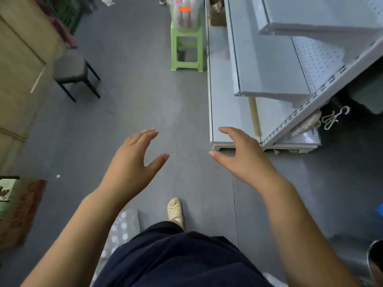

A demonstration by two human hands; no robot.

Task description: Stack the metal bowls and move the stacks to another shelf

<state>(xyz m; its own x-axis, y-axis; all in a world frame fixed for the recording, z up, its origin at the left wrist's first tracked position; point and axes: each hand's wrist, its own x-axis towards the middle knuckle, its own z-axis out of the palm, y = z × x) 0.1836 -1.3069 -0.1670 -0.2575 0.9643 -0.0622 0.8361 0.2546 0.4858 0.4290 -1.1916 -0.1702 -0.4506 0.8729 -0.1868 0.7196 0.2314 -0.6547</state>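
Both arms are reaching forward over the floor (145, 90), forearms slanting inward. The left hand (136, 160) is hovering with its fingers (149, 134) spread and relaxed, thumb apart, holding nothing. The right hand (242, 156) is mirroring it, loosely open and empty, hanging in front of the near corner of the shelf (269, 65). The shelf is standing along the floor's right side, with a stool (186, 48) just beside it farther along.

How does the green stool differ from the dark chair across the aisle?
The stool is bright green with thick legs; the chair has a grey seat on thin black legs. The stool carries a clear tub. The stool stands beside the white shelf, the chair beside the wooden cabinet. Both stand upright on the floor.
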